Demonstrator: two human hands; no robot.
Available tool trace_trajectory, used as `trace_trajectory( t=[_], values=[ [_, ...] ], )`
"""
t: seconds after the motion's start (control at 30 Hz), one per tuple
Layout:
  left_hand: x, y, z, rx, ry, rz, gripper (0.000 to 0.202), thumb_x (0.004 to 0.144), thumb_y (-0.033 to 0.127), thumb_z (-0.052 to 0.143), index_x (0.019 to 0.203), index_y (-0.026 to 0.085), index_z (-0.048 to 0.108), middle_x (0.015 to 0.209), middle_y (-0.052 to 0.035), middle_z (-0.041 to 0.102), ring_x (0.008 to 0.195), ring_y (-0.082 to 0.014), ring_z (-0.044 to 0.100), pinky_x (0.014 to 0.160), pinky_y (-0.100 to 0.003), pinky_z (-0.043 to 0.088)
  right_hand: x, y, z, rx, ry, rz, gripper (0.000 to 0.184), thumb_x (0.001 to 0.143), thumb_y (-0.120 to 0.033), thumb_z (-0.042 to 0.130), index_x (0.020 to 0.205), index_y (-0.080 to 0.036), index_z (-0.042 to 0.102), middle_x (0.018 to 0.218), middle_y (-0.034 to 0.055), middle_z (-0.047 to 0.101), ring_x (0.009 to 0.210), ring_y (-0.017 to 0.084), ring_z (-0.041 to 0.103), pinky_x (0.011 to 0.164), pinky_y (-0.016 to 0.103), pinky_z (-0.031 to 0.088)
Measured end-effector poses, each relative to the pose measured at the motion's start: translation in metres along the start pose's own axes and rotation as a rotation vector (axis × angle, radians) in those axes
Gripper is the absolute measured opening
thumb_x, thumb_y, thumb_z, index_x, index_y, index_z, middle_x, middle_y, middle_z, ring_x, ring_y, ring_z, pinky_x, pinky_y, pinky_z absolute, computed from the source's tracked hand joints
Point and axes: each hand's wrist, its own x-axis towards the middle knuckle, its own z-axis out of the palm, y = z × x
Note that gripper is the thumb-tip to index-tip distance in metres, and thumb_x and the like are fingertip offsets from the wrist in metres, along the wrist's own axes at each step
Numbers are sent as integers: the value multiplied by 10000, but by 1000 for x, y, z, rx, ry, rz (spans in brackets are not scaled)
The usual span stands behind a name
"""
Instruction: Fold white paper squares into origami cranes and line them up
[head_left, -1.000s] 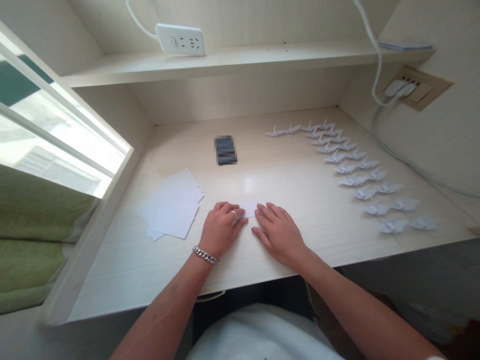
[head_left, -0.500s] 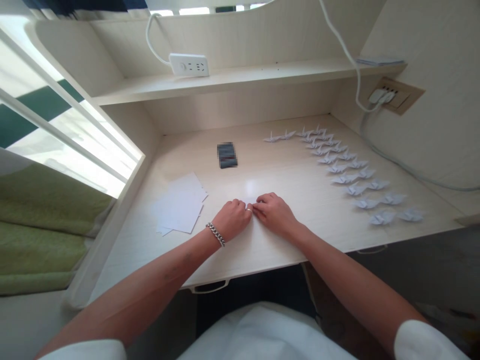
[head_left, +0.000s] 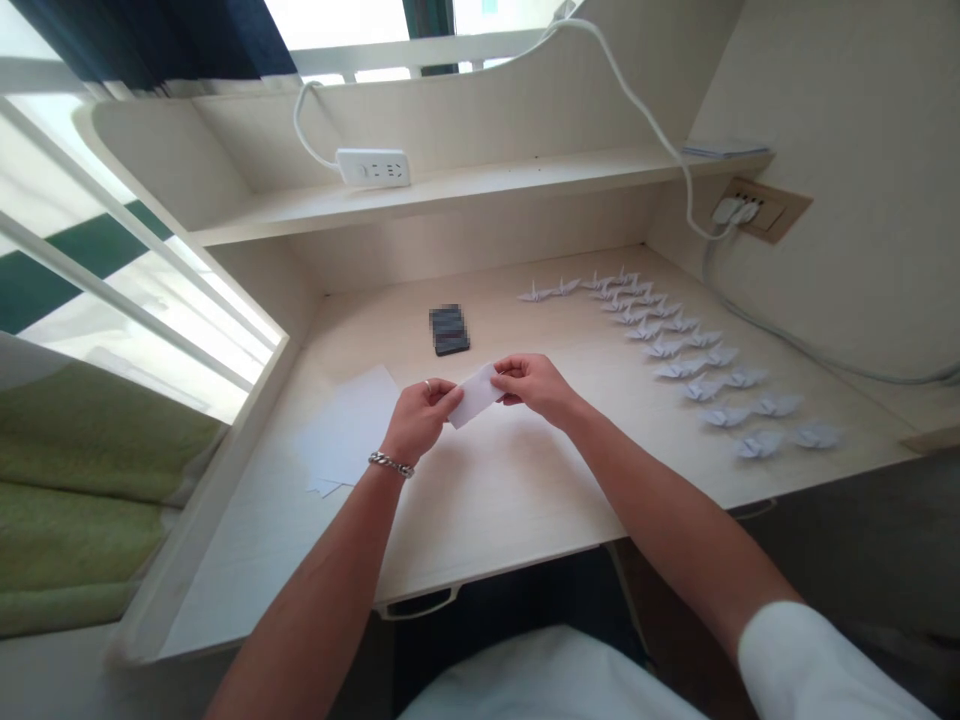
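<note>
A small folded piece of white paper [head_left: 474, 397] is stretched between my two hands, raised above the desk. My left hand [head_left: 420, 415], with a ring and a chain bracelet, pinches its left end between thumb and fingers. At the opposite end my right hand [head_left: 536, 387] grips the upper right edge, its fingers curled. Loose sheets of white paper [head_left: 349, 425] lie on the desk beside my left hand, partly covered by it. To the right, several folded white paper cranes [head_left: 679, 368] stand in two rows.
A dark phone-like object [head_left: 449, 330], pixelated, lies toward the back of the desk [head_left: 540, 500]. A shelf above bears a white power strip [head_left: 373, 168]. Cables run from a wall socket [head_left: 765, 212] at the right. A slatted rail borders the left side.
Both hands have lifted off the desk, and the paper between them now shows as a flat folded piece. The left hand has moved left. The camera view has tilted up slightly.
</note>
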Motion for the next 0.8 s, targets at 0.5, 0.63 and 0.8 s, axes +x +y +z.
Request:
trace_trajectory(
  t=[0.5, 0.63, 0.8],
  values=[
    [18, -30, 21, -418, 3, -123, 339, 657, 428, 769, 793, 135, 662, 694, -30, 696, 610, -134, 608, 570, -225, 455, 24, 22, 19, 117, 39, -55, 289, 640, -360, 759, 785, -114, 715, 715, 39, 695, 652, 154, 625, 624, 289, 525],
    [14, -29, 18, -399, -40, -163, 324, 672, 414, 764, 798, 132, 668, 694, -39, 689, 633, -145, 620, 594, -240, 469, 20, 17, 19, 189, 53, -39, 370, 626, -388, 778, 875, -117, 736, 795, 55, 717, 686, 162, 642, 648, 309, 547],
    [11, -25, 16, -493, 78, -200, 334, 625, 397, 800, 752, 126, 651, 636, -25, 672, 575, -119, 592, 552, -218, 449, 14, 13, 20, 237, 14, 60, 348, 676, -391, 740, 895, -121, 745, 695, 33, 685, 632, 128, 620, 650, 295, 545]
  ],
)
